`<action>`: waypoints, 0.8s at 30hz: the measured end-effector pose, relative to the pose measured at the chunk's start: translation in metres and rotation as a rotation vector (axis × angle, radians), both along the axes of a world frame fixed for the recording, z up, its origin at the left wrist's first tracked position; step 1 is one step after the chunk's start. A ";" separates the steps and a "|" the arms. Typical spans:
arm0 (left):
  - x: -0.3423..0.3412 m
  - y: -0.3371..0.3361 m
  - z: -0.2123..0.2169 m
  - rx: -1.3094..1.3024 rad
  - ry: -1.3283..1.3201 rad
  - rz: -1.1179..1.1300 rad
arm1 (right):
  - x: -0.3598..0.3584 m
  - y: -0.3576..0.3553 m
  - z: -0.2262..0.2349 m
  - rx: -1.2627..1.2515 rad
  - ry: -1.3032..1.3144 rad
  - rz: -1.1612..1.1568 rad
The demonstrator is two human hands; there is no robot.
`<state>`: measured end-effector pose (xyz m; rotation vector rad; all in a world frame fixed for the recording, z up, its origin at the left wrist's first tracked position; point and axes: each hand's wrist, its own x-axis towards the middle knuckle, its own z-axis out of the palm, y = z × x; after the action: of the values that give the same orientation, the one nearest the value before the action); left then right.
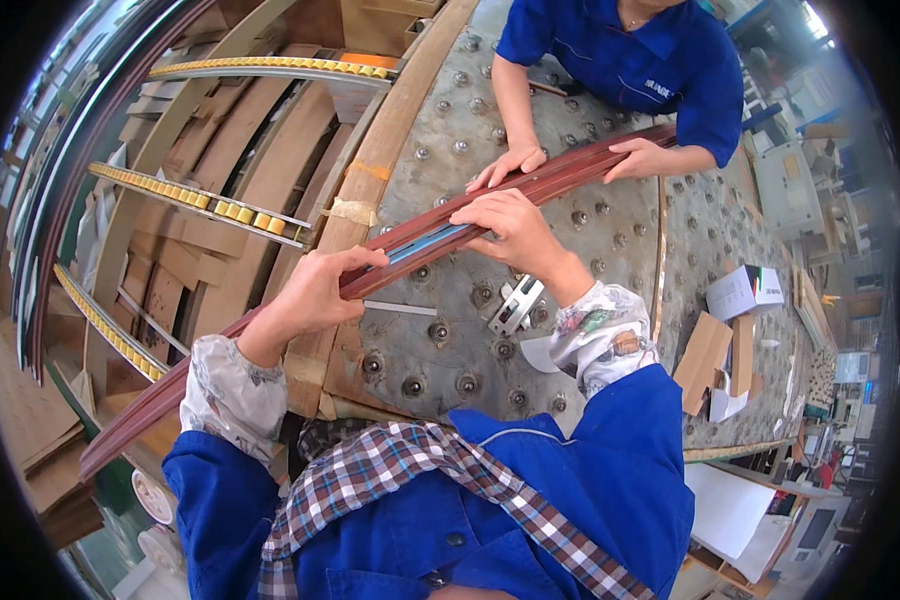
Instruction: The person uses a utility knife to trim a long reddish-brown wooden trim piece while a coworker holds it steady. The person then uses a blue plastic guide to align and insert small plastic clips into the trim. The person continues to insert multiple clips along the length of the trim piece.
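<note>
A bundle of long dark red profile strips (140,408) runs slantwise from the lower left to the upper right across the table. Between the strips shows a light blue strip (425,243). My left hand (315,288) is closed around the bundle near the table's wooden edge, thumb and fingers on its two sides. Farther up the bundle, my right hand (515,228) grips it from above, beside the blue strip. A co-worker in blue stands across the table, one hand (513,165) resting on the strips and the other hand (642,158) holding them near the far end.
The grey metal table (410,190) is studded with ball rollers. A white-and-silver metal fitting (517,305) and a thin pale strip (400,308) lie below the bundle. Cardboard pieces (703,360) and a white box (745,291) stand at right. Yellow roller rails (205,203) cross a wooden rack at left.
</note>
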<state>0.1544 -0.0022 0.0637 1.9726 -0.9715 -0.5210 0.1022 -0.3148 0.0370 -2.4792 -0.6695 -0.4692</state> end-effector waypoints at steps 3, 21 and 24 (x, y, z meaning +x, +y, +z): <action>0.020 -0.002 0.010 0.074 0.236 -0.031 | 0.016 -0.006 0.006 0.024 0.046 0.007; 0.020 -0.016 -0.008 0.040 -0.237 0.323 | 0.056 -0.001 0.018 0.018 0.253 0.006; 0.020 -0.017 -0.007 0.008 -0.263 0.298 | 0.054 0.001 0.016 0.043 0.256 -0.039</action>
<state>0.1743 -0.0195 0.0569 2.1816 -0.8092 -0.1010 0.1562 -0.3142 0.0529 -2.4584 -0.5026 -0.1729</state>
